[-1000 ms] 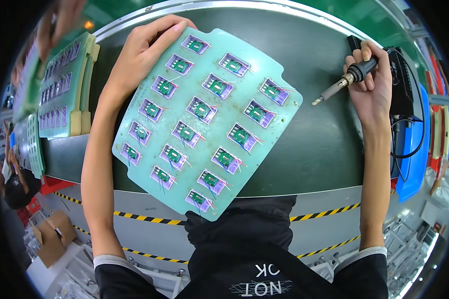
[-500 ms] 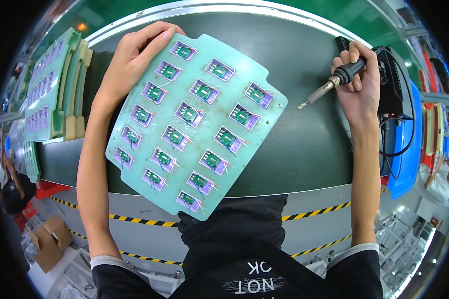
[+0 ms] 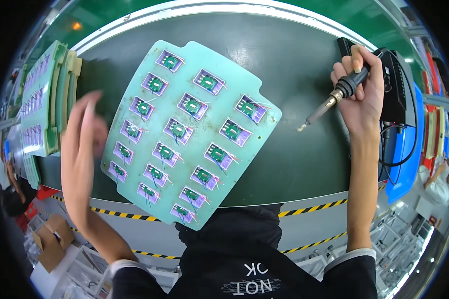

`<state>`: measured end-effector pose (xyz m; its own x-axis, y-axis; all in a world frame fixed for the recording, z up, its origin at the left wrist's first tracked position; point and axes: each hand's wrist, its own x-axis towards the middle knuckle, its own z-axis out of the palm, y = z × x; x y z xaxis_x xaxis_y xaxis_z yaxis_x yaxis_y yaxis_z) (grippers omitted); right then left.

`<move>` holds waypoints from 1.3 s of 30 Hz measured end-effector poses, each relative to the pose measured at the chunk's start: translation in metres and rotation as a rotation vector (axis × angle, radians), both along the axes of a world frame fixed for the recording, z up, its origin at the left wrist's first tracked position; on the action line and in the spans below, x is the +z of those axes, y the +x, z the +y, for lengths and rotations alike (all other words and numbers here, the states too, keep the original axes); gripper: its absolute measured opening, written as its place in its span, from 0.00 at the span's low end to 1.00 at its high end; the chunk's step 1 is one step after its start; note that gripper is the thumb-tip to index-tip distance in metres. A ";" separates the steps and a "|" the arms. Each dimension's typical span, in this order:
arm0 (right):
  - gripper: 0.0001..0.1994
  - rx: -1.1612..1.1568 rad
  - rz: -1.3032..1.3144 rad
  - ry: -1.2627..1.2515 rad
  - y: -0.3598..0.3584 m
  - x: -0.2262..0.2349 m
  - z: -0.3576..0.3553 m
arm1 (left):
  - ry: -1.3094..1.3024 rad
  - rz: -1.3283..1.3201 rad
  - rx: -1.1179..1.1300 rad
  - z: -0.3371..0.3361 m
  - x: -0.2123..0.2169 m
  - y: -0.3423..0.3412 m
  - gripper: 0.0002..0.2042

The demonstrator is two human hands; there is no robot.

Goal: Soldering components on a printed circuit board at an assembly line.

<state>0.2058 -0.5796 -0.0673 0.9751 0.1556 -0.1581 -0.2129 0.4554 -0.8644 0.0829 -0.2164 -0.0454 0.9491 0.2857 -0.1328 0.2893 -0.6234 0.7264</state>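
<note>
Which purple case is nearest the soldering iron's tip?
The topmost purple case in the right-hand column of the green tray; every other lies farther from the soldering iron's tip.

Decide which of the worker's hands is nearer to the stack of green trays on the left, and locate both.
Left. The left hand is just right of the stack of green trays; the right hand, holding a soldering iron, is far across the table.

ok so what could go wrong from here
The tray juts past the front edge of the table with the left hand off it, so a bump might tip or slide it. The iron in the right hand points its bare tip toward the tray; if hot, it could scorch it. The loose wires might snag.
</note>
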 end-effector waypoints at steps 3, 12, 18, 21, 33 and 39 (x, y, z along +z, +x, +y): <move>0.15 0.056 0.025 0.069 0.002 0.007 0.014 | -0.115 0.076 0.337 0.013 0.023 -0.086 0.20; 0.17 0.191 0.071 0.102 0.005 -0.001 0.001 | -0.846 0.159 0.416 -0.046 0.009 -0.121 0.33; 0.18 0.210 0.077 0.092 0.003 -0.002 0.006 | -0.864 0.183 0.559 -0.048 0.012 -0.111 0.30; 0.19 0.221 0.076 0.084 0.003 -0.002 0.008 | -0.877 0.197 0.600 -0.046 0.013 -0.107 0.29; 0.19 0.321 0.041 0.135 -0.006 -0.009 -0.007 | -1.063 0.294 0.332 -0.053 0.026 -0.052 0.21; 0.19 0.402 -0.027 0.103 -0.007 0.005 -0.014 | -1.250 0.147 0.195 -0.078 0.002 0.027 0.23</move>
